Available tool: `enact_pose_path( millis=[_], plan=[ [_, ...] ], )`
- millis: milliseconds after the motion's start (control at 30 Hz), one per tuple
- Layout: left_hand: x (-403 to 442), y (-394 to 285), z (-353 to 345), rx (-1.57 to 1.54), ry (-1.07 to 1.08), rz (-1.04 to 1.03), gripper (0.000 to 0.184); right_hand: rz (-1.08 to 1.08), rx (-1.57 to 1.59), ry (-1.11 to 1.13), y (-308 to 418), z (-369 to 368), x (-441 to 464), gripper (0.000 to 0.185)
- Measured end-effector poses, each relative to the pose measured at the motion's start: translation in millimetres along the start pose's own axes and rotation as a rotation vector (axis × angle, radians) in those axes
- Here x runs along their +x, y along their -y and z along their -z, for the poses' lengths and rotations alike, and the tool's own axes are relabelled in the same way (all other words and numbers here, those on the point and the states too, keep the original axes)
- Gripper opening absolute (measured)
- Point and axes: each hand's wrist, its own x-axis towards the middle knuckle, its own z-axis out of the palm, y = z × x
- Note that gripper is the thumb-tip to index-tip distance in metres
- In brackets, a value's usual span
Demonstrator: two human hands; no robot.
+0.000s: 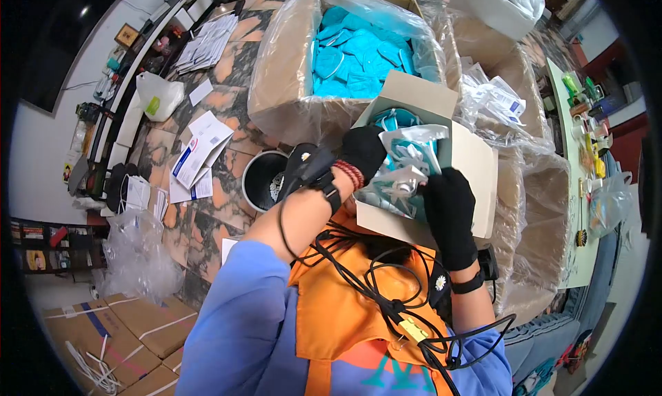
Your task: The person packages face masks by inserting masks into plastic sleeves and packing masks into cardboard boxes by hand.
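Pink and dark marble covers the floor [221, 223] of the room, and one pale green counter [569, 258] stands at the right side. One white box [480, 179] is open between the left hand [364, 153] and the right hand [449, 208], and in it lie at least two clear packs [415, 138]. Both hands are black-gloved; their fingers [436, 183] are bent close at the packs, but I cannot tell if they grip one. Also I count one bin [261, 170] and one large carton [284, 61] with many blue masks [362, 58].
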Motion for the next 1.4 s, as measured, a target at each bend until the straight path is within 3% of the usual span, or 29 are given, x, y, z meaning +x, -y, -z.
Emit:
enact_pose_path(
  millis=[67,100,133,200,300,333,400,533,633,700,733,800,867,933,1067,1133,1200,1267,1300,1333,1400],
  plan=[
    [-5,-7,23,-0.307,-0.286,-0.169,0.014,-0.033,0.027,-0.068,-14,-2,6,0.013],
    [-8,-20,53,-0.286,-0.282,-0.138,0.019,-0.106,0.142,-0.019,-19,-1,10,0.014],
    [-7,-21,75,-0.283,-0.364,-0.254,0.017,-0.177,0.260,0.028,-21,1,15,0.016],
    [-28,-34,115,-0.357,-0.300,-0.078,0.021,-0.183,0.255,0.043,-22,0,18,0.018],
    [-48,-35,125,-0.465,-0.095,-0.480,0.028,-0.068,0.328,0.079,-22,-13,18,0.018],
    [-52,-39,128,-0.356,-0.052,-0.590,0.025,-0.053,0.377,0.071,-19,-16,18,0.018],
    [-51,-33,106,-0.368,0.116,-0.605,0.023,-0.039,0.423,0.057,-15,-17,20,0.018],
    [-43,-31,72,-0.245,0.067,-0.759,0.020,-0.040,0.344,0.135,-16,-9,18,0.019],
    [-50,-42,71,-0.297,0.085,-0.650,0.017,-0.016,0.298,0.088,-18,-17,15,0.016],
    [-56,-56,73,-0.248,-0.112,-0.496,0.017,-0.012,0.272,0.049,-13,-25,13,0.014],
    [-56,-59,69,-0.246,-0.111,-0.494,0.017,0.009,0.165,-0.004,-7,-28,13,0.012],
    [-56,-61,60,-0.119,-0.024,-0.315,0.018,0.043,0.066,-0.049,-1,-29,13,0.010],
    [-50,-57,48,-0.087,0.064,-0.276,0.019,0.026,-0.074,0.101,6,-24,13,0.009],
    [-48,-50,36,-0.059,0.156,-0.232,0.020,0.068,-0.072,0.109,13,-21,9,0.007],
    [-40,-33,9,0.059,0.058,-0.448,0.021,0.045,-0.084,-0.045,-1,-34,4,0.006],
    [-37,-30,11,-0.199,-0.022,-0.439,0.022,-0.103,0.249,-0.052,-19,-39,1,0.008],
    [-39,-25,29,-0.171,-0.100,-0.523,0.025,-0.175,0.308,-0.013,-28,-27,6,0.009],
    [-35,-22,37,-0.407,0.071,-0.329,0.024,-0.246,0.371,0.031,-31,-24,10,0.010],
    [-38,-20,41,-0.195,-0.163,-0.627,0.019,-0.266,0.437,-0.009,-33,-26,12,0.012],
    [-40,-23,49,-0.196,-0.160,-0.631,0.019,-0.285,0.506,-0.048,-34,-27,13,0.014],
    [-43,-33,66,-0.458,0.215,-0.132,0.021,-0.180,0.500,-0.104,-23,-22,17,0.019]
  ],
)
